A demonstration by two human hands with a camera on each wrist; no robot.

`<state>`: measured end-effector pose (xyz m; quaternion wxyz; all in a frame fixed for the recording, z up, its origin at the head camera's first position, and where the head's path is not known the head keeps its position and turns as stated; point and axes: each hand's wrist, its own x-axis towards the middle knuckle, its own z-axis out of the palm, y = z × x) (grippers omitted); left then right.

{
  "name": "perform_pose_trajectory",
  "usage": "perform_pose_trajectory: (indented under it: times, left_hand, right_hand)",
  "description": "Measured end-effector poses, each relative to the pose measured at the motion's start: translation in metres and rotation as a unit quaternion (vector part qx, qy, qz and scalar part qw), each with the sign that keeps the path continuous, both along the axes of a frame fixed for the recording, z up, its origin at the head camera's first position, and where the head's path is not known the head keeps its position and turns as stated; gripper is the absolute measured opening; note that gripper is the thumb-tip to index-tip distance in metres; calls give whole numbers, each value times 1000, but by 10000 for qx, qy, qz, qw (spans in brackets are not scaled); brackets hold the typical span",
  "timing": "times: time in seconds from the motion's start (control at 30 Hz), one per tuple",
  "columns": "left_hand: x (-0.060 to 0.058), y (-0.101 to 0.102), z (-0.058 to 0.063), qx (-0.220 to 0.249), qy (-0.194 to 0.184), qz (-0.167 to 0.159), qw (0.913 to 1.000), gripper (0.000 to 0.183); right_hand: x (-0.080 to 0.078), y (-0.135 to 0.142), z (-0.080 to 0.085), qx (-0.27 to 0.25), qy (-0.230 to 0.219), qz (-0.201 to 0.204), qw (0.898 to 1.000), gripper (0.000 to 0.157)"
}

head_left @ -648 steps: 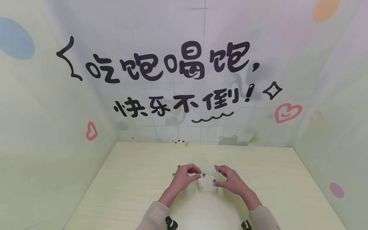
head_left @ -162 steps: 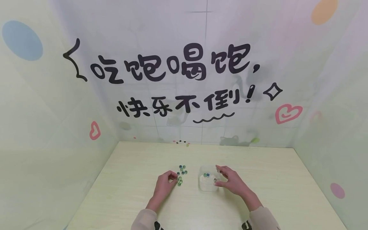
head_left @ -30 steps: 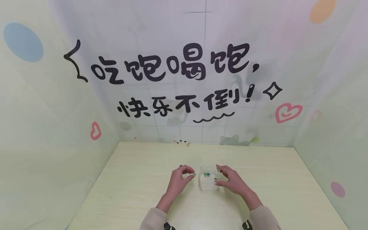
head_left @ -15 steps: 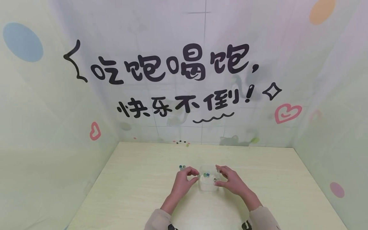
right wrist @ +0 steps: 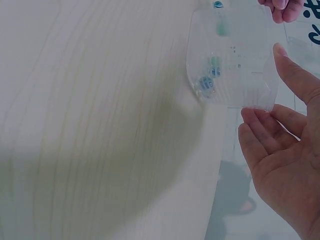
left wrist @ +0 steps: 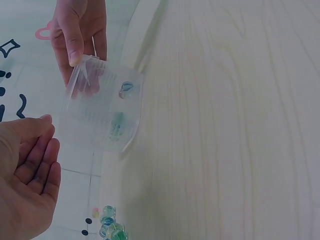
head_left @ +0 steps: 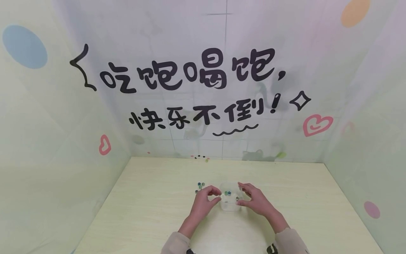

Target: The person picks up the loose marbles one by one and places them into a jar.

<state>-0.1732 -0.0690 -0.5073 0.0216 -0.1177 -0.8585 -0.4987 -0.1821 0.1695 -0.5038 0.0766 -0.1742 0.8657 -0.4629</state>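
A clear plastic box stands on the table, with a few glass marbles inside. My right hand grips the box's right side between thumb and fingers. At the left rim is my left hand, its thumb and fingertips apart with no marble seen between them. A blurred green marble shows through the box wall in the right wrist view, near the left hand's side. Left of the box lies a loose group of green and blue marbles, partly hidden behind the left hand.
The pale wooden table is enclosed by printed curtain walls at the back and both sides. Small dark and coloured dots by the back edge seem to be part of the curtain's print.
My left hand has moved right to the box rim with a marble and let it go; its fingers have parted. The right hand and the box stay in place.
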Motion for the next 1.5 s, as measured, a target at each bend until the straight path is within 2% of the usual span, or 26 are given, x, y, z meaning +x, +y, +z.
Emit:
perform_pose_trajectory:
  times: [0.47,0.8,1.23,1.5]
  left_hand:
    - [0,-17,-4,17,10,136,9999,12]
    - [-1,-29,-6,22,50,306,9995,12]
    - [-2,-45,-9,258,112,458,9986,13]
    - [-3,-52,-12,190,54,541,9983,13]
  right_hand:
    - [0,1,-1,44,107,48,9999,71]
    - [0,0,-1,66,6,-36,10000,73]
    - [-1,1,-2,27,95,62,9999,72]
    - [1,0,0,38,78,66,9999,72]
